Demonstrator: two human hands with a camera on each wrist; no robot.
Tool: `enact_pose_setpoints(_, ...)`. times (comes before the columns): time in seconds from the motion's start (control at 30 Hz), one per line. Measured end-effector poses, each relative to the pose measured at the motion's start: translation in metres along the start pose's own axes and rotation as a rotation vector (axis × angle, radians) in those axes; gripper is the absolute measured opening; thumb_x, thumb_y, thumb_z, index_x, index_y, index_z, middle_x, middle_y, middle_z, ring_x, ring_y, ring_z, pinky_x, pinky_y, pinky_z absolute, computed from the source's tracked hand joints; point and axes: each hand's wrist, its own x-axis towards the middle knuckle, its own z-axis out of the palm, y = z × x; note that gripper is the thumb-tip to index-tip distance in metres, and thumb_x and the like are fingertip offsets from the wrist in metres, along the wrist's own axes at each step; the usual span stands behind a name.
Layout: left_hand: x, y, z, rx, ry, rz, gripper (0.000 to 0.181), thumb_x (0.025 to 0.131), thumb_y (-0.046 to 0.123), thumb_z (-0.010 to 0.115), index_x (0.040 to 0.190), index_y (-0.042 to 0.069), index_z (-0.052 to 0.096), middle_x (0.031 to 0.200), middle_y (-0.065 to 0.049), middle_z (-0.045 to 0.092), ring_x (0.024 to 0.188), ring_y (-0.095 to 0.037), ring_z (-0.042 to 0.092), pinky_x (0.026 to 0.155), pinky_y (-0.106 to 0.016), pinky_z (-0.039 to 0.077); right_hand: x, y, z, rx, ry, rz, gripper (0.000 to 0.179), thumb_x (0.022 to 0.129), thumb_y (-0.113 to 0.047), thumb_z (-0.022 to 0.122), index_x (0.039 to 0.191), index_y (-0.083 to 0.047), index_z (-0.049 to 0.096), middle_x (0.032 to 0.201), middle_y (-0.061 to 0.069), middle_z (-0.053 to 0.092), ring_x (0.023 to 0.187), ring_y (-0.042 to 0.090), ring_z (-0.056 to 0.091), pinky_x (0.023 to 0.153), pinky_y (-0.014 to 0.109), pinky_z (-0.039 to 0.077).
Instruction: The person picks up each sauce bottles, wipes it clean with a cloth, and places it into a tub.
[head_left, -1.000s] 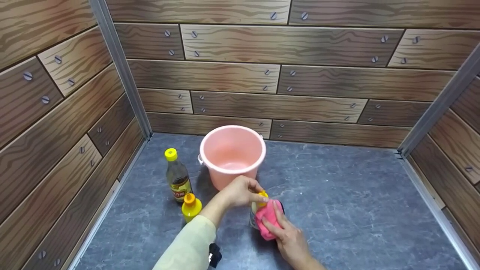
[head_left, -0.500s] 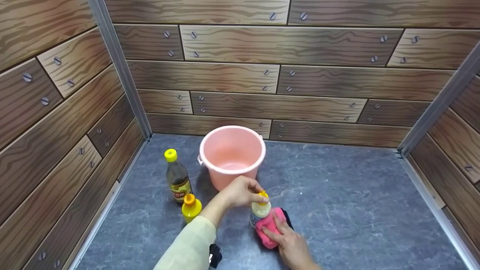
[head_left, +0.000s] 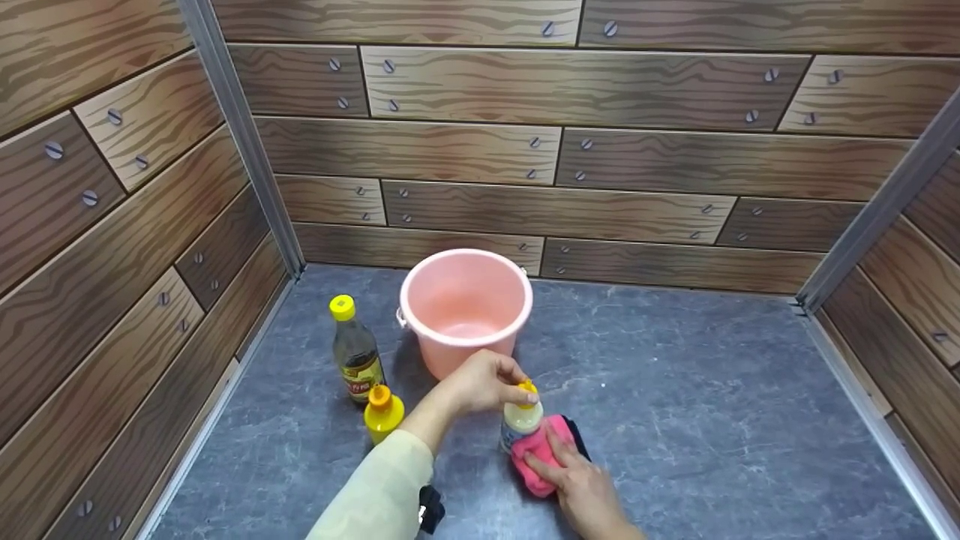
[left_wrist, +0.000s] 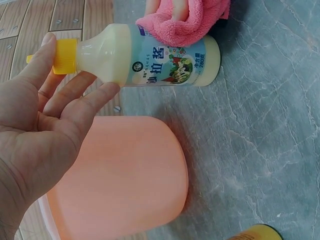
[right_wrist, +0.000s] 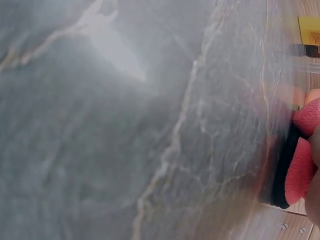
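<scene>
Just in front of the pink bucket, a salad dressing bottle (head_left: 522,421) stands upright on the floor. Its pale contents and blue label show on the bottle (left_wrist: 107,54) in the left wrist view. My left hand (head_left: 482,384) pinches the yellow cap (left_wrist: 66,56) from above. Against the bottle's lower right side, my right hand (head_left: 589,489) holds a pink cloth (head_left: 540,466) with a black edge. Part of the label is hidden by the cloth (left_wrist: 187,27). At the right rim of the right wrist view, only a bit of the cloth (right_wrist: 300,172) appears.
The pink bucket (head_left: 435,341) stands behind my left hand. To the left are a dark sauce bottle (head_left: 360,367) with a yellow cap and a yellow bottle (head_left: 384,420), near my left forearm. Wood-patterned walls (head_left: 525,157) enclose the grey marbled floor (head_left: 712,390).
My right hand and the cloth have slid down the bottle, uncovering its upper part, then stayed low over the last half second. The left hand has kept its place on the cap.
</scene>
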Motion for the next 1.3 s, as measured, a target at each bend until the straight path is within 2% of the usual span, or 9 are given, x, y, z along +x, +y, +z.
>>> enact_pose_setpoints(0.17, 0.000, 0.000, 0.000, 0.004, 0.001, 0.001, 0.014, 0.088, 0.021, 0.090, 0.094, 0.012, 0.081, 0.085, 0.005, 0.075, 0.079, -0.010, 0.066, 0.072, -0.027, 0.057, 0.001, -0.002, -0.003, -0.003, -0.042, 0.015, 0.060, 0.075, 0.009, 0.081, 0.122, -0.028, 0.082, 0.142, 0.022, 0.064, 0.111, 0.041, 0.072, 0.073, 0.051, 0.063)
enact_pose_setpoints(0.43, 0.000, 0.000, 0.000, -0.002, 0.002, 0.001, 0.014, 0.088, 0.022, 0.090, 0.093, 0.012, 0.081, 0.085, 0.005, 0.075, 0.079, -0.011, 0.066, 0.071, -0.027, 0.057, 0.008, -0.006, -0.013, 0.023, -0.219, 0.110, 0.056, 0.085, 0.006, 0.073, 0.127, -0.029, 0.080, 0.147, 0.021, 0.060, 0.120, 0.040, 0.068, 0.082, 0.055, 0.062)
enact_pose_setpoints(0.7, -0.002, 0.002, 0.000, 0.006, 0.002, 0.024, 0.016, 0.088, 0.019, 0.090, 0.094, 0.008, 0.080, 0.085, 0.003, 0.075, 0.078, -0.010, 0.065, 0.070, -0.026, 0.057, 0.012, -0.006, -0.017, 0.003, -0.292, 0.110, 0.046, 0.091, -0.003, 0.071, 0.126, -0.032, 0.080, 0.145, 0.023, 0.061, 0.113, 0.043, 0.070, 0.074, 0.056, 0.062)
enact_pose_setpoints(0.83, -0.003, 0.003, 0.000, 0.016, 0.001, 0.024, 0.015, 0.088, 0.019, 0.090, 0.094, 0.008, 0.080, 0.085, 0.002, 0.075, 0.079, -0.010, 0.066, 0.071, -0.027, 0.057, 0.014, -0.006, -0.021, 0.019, -0.362, 0.139, 0.045, 0.093, -0.004, 0.069, 0.128, -0.032, 0.079, 0.149, 0.023, 0.059, 0.119, 0.044, 0.068, 0.078, 0.058, 0.061)
enact_pose_setpoints(1.13, -0.002, 0.003, 0.000, 0.004, -0.004, 0.012, 0.014, 0.089, 0.019, 0.089, 0.095, 0.010, 0.081, 0.086, 0.003, 0.075, 0.080, -0.010, 0.066, 0.072, -0.027, 0.057, 0.019, -0.007, -0.024, -0.031, -0.375, 0.127, 0.051, 0.087, 0.002, 0.071, 0.123, -0.033, 0.081, 0.144, 0.019, 0.064, 0.114, 0.040, 0.071, 0.073, 0.052, 0.062)
enact_pose_setpoints(1.3, -0.001, 0.003, 0.000, 0.002, -0.007, 0.007, 0.014, 0.089, 0.020, 0.089, 0.095, 0.010, 0.081, 0.086, 0.004, 0.075, 0.080, -0.010, 0.066, 0.072, -0.027, 0.056, 0.021, -0.007, -0.028, -0.048, -0.394, 0.175, 0.045, 0.087, 0.001, 0.073, 0.119, -0.030, 0.083, 0.142, 0.017, 0.066, 0.116, 0.040, 0.070, 0.079, 0.055, 0.062)
